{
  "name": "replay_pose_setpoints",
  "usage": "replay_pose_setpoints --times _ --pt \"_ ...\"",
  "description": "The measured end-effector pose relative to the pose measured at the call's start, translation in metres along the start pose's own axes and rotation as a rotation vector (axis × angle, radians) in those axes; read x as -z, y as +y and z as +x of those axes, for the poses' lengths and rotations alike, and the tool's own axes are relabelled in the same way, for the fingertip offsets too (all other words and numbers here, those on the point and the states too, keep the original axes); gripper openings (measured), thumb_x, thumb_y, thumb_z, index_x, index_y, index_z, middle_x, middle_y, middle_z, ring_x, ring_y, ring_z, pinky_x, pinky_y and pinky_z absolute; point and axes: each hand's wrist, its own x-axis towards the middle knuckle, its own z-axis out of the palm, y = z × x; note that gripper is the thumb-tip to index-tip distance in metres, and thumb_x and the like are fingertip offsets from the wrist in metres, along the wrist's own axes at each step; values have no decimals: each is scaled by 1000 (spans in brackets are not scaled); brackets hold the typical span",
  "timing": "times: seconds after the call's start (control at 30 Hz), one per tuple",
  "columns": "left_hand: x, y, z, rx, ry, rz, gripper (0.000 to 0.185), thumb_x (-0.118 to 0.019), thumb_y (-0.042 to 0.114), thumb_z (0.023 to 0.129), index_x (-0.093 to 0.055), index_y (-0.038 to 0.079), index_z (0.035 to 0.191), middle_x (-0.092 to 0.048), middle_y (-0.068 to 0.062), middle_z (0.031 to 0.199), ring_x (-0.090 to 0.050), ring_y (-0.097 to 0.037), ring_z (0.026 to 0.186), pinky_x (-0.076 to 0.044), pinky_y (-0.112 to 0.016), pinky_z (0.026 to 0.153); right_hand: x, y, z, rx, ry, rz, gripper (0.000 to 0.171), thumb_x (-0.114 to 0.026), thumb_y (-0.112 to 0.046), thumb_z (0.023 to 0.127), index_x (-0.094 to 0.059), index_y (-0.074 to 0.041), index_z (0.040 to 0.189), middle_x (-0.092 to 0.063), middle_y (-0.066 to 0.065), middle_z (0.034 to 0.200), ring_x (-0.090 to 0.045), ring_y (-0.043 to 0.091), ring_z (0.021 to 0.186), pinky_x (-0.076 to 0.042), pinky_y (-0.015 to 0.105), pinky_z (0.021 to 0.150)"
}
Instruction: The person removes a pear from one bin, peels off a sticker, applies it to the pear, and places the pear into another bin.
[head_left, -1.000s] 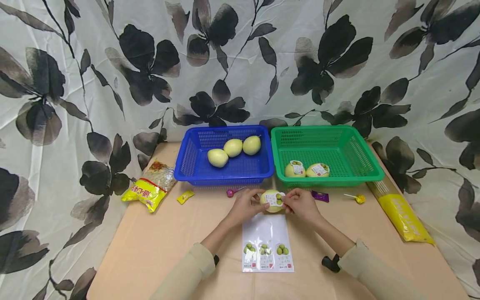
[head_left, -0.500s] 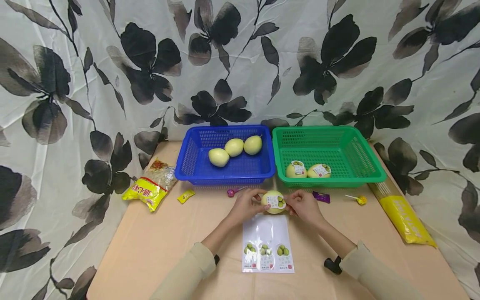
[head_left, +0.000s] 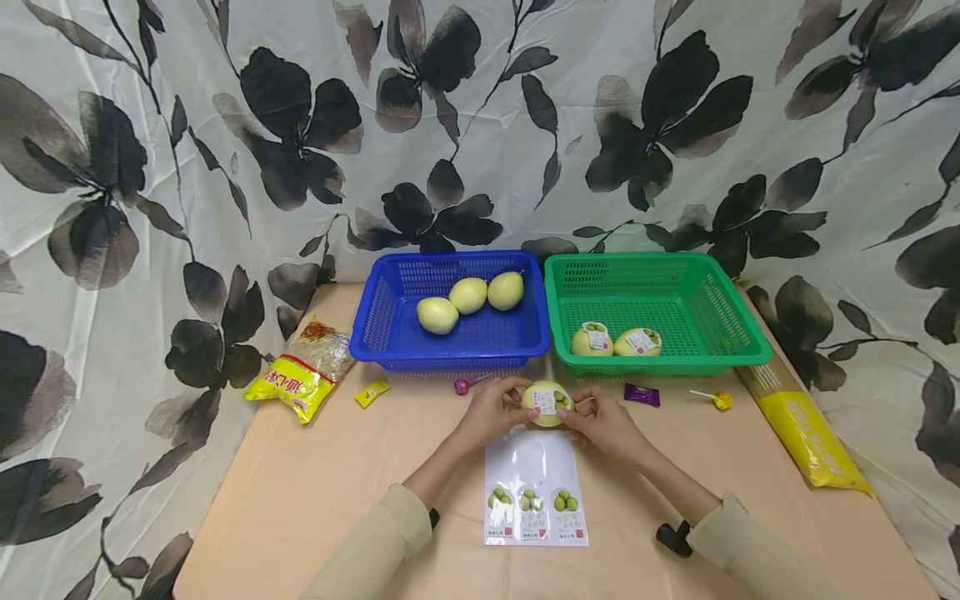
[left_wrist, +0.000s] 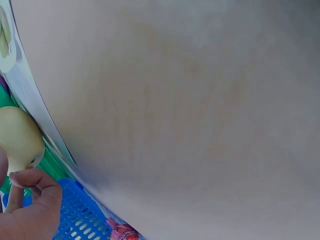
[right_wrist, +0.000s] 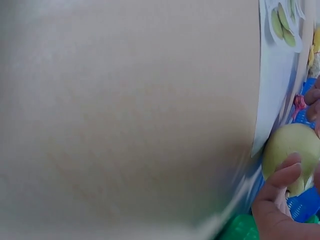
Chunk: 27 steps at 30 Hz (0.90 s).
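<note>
A pale yellow-green pear [head_left: 546,421] is held just beyond the sheet in the head view, with a white fruit-picture sticker [head_left: 543,402] on its upper face. My left hand [head_left: 487,414] grips its left side, thumb at the sticker's left edge. On the other side my right hand [head_left: 606,423] holds the pear, its thumb pressing the sticker's right end. The right wrist view catches that thumb against the pear [right_wrist: 286,145]. Towards me lies a white sticker sheet [head_left: 528,458], with three stickers along its near end.
Three bare pears [head_left: 468,296] lie in the blue basket [head_left: 390,343]. The green basket [head_left: 705,358] holds two stickered pears [head_left: 637,342]. A noodle bag [head_left: 300,379], yellow candy [head_left: 371,392], lollipops [head_left: 722,401], purple candy [head_left: 642,394] and pasta pack [head_left: 806,442] lie around.
My right fingers have gone from pinching the sticker's right edge to holding the pear, with the thumb now on the sticker. My left hand keeps its grip.
</note>
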Motion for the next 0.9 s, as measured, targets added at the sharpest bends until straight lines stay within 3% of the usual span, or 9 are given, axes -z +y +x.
replay_pose_setpoints --times 0.27,0.4,0.7,0.9 --pt "0 1 0 5 -2 1 44 -87 17 86 -71 7 126 -69 -13 100 -67 -19 83 -54 -19 68 0 5 0 67 -5 6 39 -71 -14 99 -52 8 126 -71 20 94 -71 22 73 -55 27 60" --pt "0 3 0 4 1 6 46 -87 18 86 -71 6 127 -69 -13 101 -69 -22 87 -55 -20 70 4 3 0 76 -34 -30 39 -71 -15 100 -53 7 127 -71 20 96 -71 23 75 -56 29 62" --pt "0 3 1 17 -1 7 45 -86 21 87 -70 7 127 -69 -11 102 -71 -22 90 -57 -21 73 7 -11 6 222 -96 -295 81 -86 -30 87 -46 2 150 -61 20 128 -61 28 104 -53 33 81" --pt "-3 1 0 42 12 11 44 -86 23 88 -70 9 126 -70 -9 102 -71 -20 94 -56 -22 76 -3 -16 12 217 -44 -417 79 -87 -32 86 -50 3 147 -60 19 123 -57 24 104 -52 37 85"
